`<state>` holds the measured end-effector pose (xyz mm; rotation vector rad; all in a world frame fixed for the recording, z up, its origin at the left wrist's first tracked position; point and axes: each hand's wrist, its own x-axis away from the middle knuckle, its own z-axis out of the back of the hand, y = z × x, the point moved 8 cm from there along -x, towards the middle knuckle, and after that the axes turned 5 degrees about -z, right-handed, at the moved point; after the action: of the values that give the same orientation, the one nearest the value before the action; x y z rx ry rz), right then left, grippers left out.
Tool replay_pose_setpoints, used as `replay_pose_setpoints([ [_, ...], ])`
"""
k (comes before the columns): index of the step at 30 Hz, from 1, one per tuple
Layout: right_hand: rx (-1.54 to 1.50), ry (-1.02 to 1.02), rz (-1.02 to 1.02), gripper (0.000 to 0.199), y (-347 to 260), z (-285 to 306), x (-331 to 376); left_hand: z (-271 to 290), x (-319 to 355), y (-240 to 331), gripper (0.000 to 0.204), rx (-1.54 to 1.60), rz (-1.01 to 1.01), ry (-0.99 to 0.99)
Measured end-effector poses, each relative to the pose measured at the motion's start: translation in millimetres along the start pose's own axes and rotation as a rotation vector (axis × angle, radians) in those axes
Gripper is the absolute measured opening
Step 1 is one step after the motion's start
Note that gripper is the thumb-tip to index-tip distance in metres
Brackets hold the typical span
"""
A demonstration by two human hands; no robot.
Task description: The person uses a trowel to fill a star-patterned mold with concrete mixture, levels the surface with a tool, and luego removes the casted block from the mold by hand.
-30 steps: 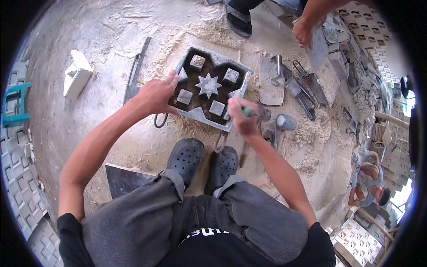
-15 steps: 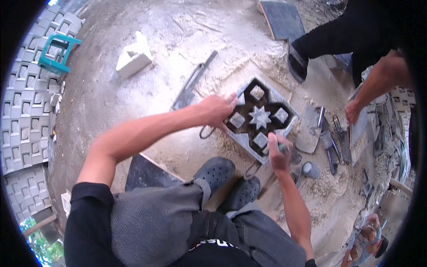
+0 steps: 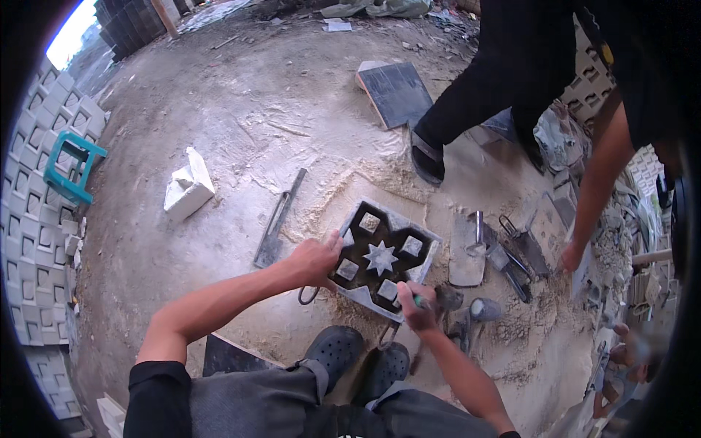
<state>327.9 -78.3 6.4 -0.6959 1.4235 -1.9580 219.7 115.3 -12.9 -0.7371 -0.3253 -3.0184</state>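
The view has swung left, and the co-worker's hand (image 3: 572, 257) now reaches lower beside the trowels (image 3: 504, 252).

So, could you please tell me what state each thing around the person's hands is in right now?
Square mould: flat on the sandy ground, dark cavities open, pale star in the middle.
Left hand: gripping the mould's left edge.
Right hand: closed on a green-handled tool at the mould's near edge.
Flat trowel: lying on the ground, untouched.
White block: lying tilted, apart.
Teal stool: standing upright.

Single head-worn fisheye view looks steeply down, close over sandy ground (image 3: 241, 131).
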Motion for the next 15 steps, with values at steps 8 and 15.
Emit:
replay_pose_setpoints([
  [8, -0.063, 0.023, -0.037, 0.035, -23.7, -0.3, 3.2, 3.3, 11.2, -5.3, 0.125, -0.001, 0.050, -0.016],
  [15, -0.051, 0.038, -0.092, 0.040, 0.3, -3.4, -7.1, -2.0, 3.3, -6.1, 0.123, -0.018, 0.018, 0.013],
])
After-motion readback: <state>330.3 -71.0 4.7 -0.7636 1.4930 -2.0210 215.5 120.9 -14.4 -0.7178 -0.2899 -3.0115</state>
